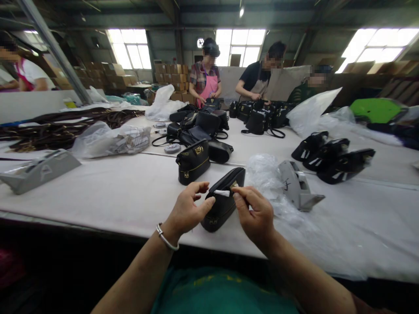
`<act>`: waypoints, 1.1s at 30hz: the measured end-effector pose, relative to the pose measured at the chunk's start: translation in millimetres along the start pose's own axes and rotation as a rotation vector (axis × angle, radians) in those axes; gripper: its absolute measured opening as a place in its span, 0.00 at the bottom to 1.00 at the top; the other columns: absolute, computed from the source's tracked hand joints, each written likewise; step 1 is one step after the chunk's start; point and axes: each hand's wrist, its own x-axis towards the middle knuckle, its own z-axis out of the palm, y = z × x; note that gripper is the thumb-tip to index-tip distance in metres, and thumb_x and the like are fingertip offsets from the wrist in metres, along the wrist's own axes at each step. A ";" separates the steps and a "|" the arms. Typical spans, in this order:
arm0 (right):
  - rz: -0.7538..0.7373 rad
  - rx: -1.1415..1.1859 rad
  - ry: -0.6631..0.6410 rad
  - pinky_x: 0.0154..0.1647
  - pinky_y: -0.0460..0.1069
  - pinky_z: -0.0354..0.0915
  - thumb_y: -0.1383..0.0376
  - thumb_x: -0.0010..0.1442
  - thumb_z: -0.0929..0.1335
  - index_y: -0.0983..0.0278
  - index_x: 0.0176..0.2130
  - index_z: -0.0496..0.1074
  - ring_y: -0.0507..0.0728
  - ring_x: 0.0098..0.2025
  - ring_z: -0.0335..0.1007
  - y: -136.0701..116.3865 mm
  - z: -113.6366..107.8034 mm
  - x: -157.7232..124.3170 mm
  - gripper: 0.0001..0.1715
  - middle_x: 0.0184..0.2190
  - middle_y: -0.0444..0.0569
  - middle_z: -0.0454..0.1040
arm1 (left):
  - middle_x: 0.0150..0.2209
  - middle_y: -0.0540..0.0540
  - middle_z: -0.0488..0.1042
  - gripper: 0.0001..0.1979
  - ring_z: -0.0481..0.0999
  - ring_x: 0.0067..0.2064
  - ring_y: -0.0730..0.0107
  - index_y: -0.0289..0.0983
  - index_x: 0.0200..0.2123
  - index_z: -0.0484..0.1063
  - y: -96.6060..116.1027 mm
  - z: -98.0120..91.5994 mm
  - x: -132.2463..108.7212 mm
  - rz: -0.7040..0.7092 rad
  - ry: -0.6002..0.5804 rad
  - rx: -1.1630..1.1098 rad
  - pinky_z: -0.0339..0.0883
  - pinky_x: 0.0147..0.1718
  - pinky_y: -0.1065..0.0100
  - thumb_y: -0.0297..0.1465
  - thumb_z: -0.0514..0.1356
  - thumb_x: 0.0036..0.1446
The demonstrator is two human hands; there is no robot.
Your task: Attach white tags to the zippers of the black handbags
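Hands closed: left hand (187,210) on black pouch (218,213), right hand (255,214) on white strip (222,192), its end hidden

Right hand (257,213) fingers (242,195) hide white strip (222,192) end, black bag (218,213) edge.

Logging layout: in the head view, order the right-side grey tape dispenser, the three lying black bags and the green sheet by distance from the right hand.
From the right hand:
1. Just to its right: grey tape dispenser.
2. Farther right, mid-table: three black bags.
3. Far right, at the back: green sheet.
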 end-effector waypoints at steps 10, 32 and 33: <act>-0.081 -0.064 -0.118 0.40 0.51 0.70 0.70 0.64 0.66 0.62 0.43 0.76 0.56 0.37 0.73 11.7 12.3 6.4 0.09 0.36 0.49 0.75 | 0.41 0.43 0.78 0.10 0.78 0.41 0.65 0.35 0.42 0.76 10.4 13.9 12.0 -0.105 0.012 -0.287 0.73 0.41 0.65 0.31 0.63 0.56; -0.056 -0.128 -0.190 0.50 0.57 0.73 0.71 0.63 0.65 0.62 0.55 0.71 0.61 0.50 0.74 33.5 -14.1 -37.1 0.21 0.49 0.57 0.75 | 0.50 0.38 0.75 0.17 0.74 0.52 0.58 0.37 0.53 0.73 -18.1 -1.3 -12.2 0.321 0.192 0.303 0.69 0.53 0.57 0.32 0.59 0.62; 0.010 -0.080 -0.208 0.46 0.54 0.73 0.71 0.64 0.65 0.62 0.51 0.74 0.59 0.46 0.75 35.1 -14.2 -44.7 0.17 0.44 0.55 0.77 | 0.47 0.38 0.76 0.15 0.76 0.49 0.60 0.37 0.51 0.74 -24.4 -0.5 -18.9 0.261 0.223 0.271 0.70 0.51 0.59 0.32 0.58 0.62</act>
